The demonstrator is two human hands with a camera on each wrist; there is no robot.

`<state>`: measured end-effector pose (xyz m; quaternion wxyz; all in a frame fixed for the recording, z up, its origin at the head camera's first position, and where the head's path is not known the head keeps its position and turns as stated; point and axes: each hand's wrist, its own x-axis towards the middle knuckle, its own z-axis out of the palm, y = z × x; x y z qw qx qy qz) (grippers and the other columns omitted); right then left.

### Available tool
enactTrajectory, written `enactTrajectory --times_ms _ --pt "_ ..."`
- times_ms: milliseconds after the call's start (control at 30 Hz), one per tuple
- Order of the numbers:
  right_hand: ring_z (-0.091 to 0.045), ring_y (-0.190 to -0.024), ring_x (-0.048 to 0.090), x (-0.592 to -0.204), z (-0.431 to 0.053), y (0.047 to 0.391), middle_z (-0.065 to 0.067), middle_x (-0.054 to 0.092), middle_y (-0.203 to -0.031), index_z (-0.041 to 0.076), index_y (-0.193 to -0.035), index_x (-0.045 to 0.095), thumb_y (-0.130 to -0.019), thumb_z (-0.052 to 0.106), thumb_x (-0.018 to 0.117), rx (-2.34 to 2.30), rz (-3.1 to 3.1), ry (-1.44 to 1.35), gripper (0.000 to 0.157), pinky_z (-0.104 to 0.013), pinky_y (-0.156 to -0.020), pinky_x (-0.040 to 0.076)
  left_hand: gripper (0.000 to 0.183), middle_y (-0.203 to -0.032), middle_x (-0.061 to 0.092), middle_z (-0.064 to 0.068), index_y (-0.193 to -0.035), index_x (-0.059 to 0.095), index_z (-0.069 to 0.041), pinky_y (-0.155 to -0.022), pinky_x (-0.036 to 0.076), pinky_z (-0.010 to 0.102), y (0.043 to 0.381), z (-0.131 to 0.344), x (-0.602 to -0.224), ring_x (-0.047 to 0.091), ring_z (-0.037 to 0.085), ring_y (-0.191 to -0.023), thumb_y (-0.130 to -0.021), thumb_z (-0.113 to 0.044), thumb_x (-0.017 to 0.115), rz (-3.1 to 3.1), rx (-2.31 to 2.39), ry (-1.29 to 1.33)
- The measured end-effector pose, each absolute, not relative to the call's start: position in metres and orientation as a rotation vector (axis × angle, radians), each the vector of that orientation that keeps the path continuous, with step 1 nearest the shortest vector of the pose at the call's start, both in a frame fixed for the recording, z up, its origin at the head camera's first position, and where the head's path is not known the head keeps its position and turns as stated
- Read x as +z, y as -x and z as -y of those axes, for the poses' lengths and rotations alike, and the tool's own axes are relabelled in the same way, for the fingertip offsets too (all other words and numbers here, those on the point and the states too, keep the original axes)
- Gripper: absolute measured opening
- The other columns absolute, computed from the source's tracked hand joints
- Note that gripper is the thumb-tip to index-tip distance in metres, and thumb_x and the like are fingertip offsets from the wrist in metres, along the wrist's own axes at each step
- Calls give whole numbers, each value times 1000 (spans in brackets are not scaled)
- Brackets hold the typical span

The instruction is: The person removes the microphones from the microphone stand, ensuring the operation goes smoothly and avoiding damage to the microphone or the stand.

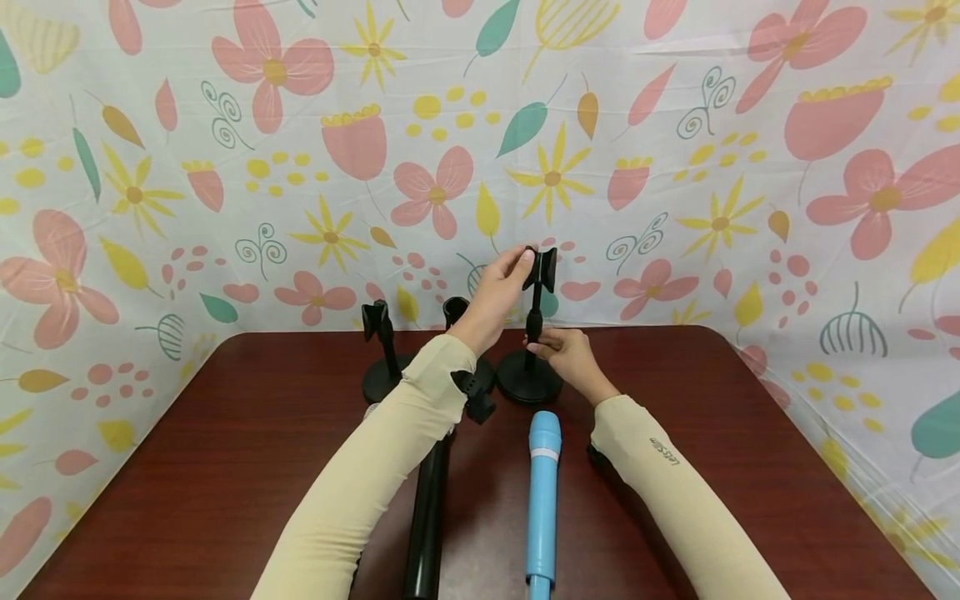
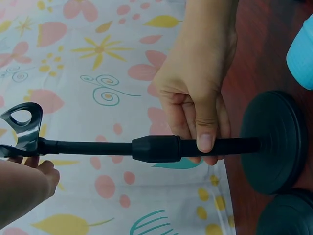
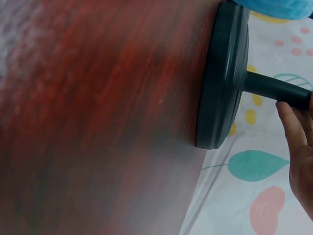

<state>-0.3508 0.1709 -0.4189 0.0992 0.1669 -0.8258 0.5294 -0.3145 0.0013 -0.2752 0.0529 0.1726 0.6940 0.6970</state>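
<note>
A black desktop microphone stand (image 1: 536,325) stands upright on its round base (image 2: 274,142) near the table's back edge. My left hand (image 1: 491,296) holds the clip (image 2: 24,129) at its top, fingers bent behind it. Lower down, my right hand (image 1: 573,358) pinches the pole (image 2: 234,146) between thumb and fingers, just under the thicker collar (image 2: 156,149). In the right wrist view, only part of the right hand (image 3: 301,156) shows, at the pole. A light blue microphone (image 1: 543,500) lies on the table in front of this stand.
Two more black stands are to the left: one stand (image 1: 382,350) in plain sight, another stand (image 1: 454,310) partly hidden behind my left arm. A long black tube-shaped object (image 1: 429,525) lies beside the blue microphone. Behind the dark red table (image 1: 247,433) hangs a flowered cloth (image 1: 450,108).
</note>
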Motion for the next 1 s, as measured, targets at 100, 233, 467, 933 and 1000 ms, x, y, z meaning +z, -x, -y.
enactTrajectory --times_ms 100,233,467,933,1000 --pt "-27 -99 68 -419 -171 351 -17 70 -104 -4 -111 69 -90 4 67 1572 2439 -503 23 -31 -80 56 44 -150 38 -6 -144 44 -24 -113 27 41 316 -3 -275 32 17 -139 -103 -38 41 -2099 2123 -536" --pt "-26 -99 68 -419 -172 351 -17 70 -104 -7 -113 68 -90 4 66 1558 2444 -508 26 -30 -80 56 39 -145 43 -6 -138 51 -23 -111 31 38 317 -4 -276 37 15 -135 -103 -35 41 -2086 2136 -579" --pt "-26 -97 68 -419 -171 350 -17 71 -102 -3 -111 70 -89 4 67 1541 2428 -511 23 -31 -79 56 36 -144 45 0 -136 51 -19 -108 35 35 315 -4 -281 42 14 -130 -104 -31 39 -2131 2137 -692" --pt "-34 -99 67 -409 -168 340 -24 69 -102 -9 -112 67 -90 0 65 1535 2429 -548 24 -33 -79 56 36 -149 41 -1 -137 53 -21 -111 33 35 311 -6 -286 39 15 -136 -104 -29 41 -2201 2171 -666" --pt "-34 -100 66 -408 -168 341 -25 69 -103 -9 -113 66 -90 0 65 1541 2437 -540 25 -35 -80 56 37 -149 42 0 -137 53 -20 -111 32 35 312 -6 -288 39 16 -136 -103 -28 42 -2197 2187 -673"
